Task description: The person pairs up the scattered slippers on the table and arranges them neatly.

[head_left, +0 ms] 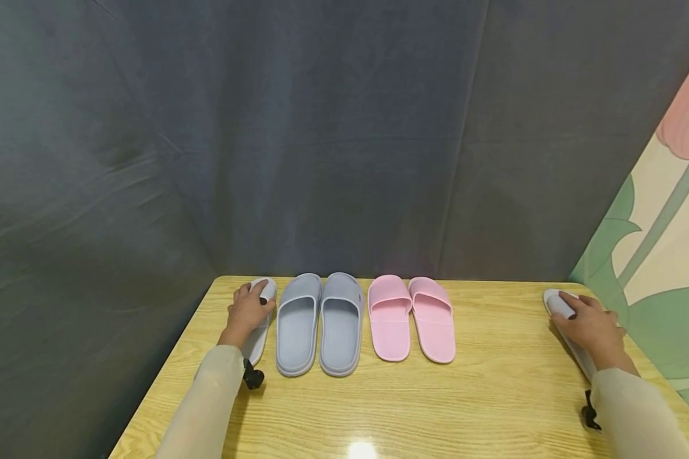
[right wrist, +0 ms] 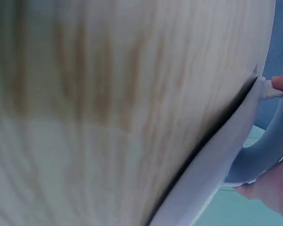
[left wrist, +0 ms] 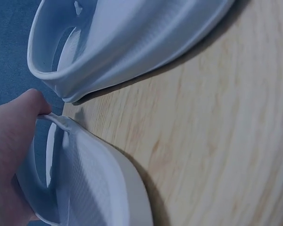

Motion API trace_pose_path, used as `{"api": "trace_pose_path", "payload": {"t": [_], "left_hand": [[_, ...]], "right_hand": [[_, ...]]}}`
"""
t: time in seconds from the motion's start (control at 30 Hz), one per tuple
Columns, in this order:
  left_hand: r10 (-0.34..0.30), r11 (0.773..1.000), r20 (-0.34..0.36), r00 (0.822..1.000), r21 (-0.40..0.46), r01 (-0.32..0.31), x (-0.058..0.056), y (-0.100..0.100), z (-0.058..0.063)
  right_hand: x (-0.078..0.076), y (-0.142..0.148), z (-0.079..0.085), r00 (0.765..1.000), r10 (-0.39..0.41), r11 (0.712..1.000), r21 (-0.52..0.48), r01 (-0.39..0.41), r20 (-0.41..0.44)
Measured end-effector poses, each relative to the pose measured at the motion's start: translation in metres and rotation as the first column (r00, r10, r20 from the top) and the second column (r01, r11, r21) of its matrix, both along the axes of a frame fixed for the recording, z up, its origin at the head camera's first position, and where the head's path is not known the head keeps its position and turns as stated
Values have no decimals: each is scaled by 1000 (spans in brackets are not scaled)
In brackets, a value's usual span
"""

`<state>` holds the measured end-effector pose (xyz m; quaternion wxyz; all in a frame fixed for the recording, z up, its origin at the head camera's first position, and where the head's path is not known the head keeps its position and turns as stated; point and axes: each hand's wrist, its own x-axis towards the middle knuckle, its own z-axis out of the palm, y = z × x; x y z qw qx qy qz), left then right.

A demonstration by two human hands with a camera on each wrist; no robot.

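At the table's far left, my left hand (head_left: 248,312) lies over the strap of a pale grey slipper (head_left: 256,343). In the left wrist view the thumb and fingers grip that strap from both sides, and the slipper's sole (left wrist: 104,183) is low over the wood. My right hand (head_left: 596,325) holds a matching pale slipper (head_left: 559,306) by its strap near the far right corner. The right wrist view shows this slipper's side edge (right wrist: 212,160) close to the tabletop, with fingers (right wrist: 269,190) pinching the strap. Both hands partly hide their slippers.
Beside the left slipper is a blue-grey pair, a left one (head_left: 296,335) and a right one (head_left: 341,335). Two pink slippers (head_left: 389,338) come after them. A dark curtain (head_left: 344,140) hangs behind the wooden table (head_left: 465,408); a flower-painted panel (head_left: 666,274) borders the right.
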<state>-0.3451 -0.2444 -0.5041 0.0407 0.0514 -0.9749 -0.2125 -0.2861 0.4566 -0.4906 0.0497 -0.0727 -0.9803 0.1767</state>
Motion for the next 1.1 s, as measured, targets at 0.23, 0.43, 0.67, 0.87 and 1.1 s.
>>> {"api": "trace_pose_path", "payload": {"t": [0.23, 0.43, 0.67, 0.87, 1.1], "left_hand": [[-10, 999, -61, 998, -31, 8, 1, -5, 8], [-8, 999, -69, 998, -33, 6, 3, -8, 15], [-8, 1000, -75, 997, -25, 6, 9, -9, 23], [2, 1000, -87, 996, -18, -3, 18, -7, 30], [16, 1000, -117, 993, -12, -17, 27, -6, 36]], "right_hand": [[1, -3, 6, 999, -1, 1000, 1, 1, -44], [4, -12, 11, 999, 6, 1000, -5, -6, -51], [9, -25, 17, 997, 5, 1000, -20, -7, -74], [13, -34, 22, 997, 12, 1000, -25, -14, -81], [17, -52, 29, 989, 12, 999, -28, -17, -147]]}}
